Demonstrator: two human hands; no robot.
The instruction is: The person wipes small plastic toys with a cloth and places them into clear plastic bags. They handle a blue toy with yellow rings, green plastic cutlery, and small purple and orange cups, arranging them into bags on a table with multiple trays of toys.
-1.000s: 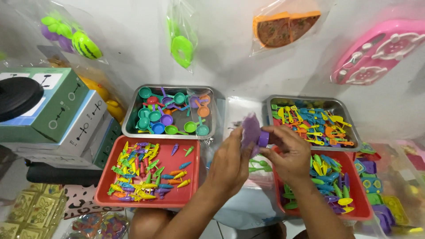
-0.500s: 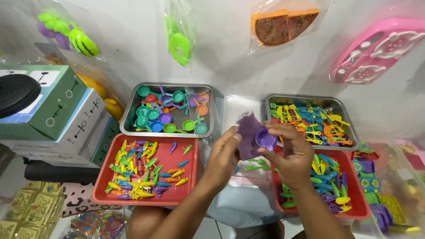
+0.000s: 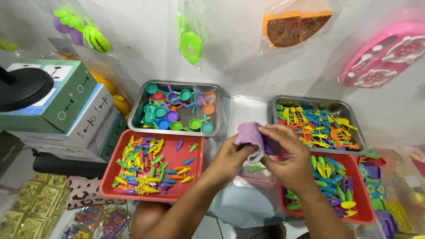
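Both hands pinch one purple toy piece (image 3: 249, 135) mid-air between the trays: left hand (image 3: 231, 156) closed under it, right hand (image 3: 290, 152) fingers clamped on top. Shape unclear, maybe two parts. Keep grip low, above the clear bag (image 3: 248, 199); red tray (image 3: 152, 166) of toy carrots lies left.

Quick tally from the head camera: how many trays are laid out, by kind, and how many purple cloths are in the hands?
Metal trays: 2
Red plastic trays: 2
Purple cloth, held by left hand and right hand: 1
Total: 5
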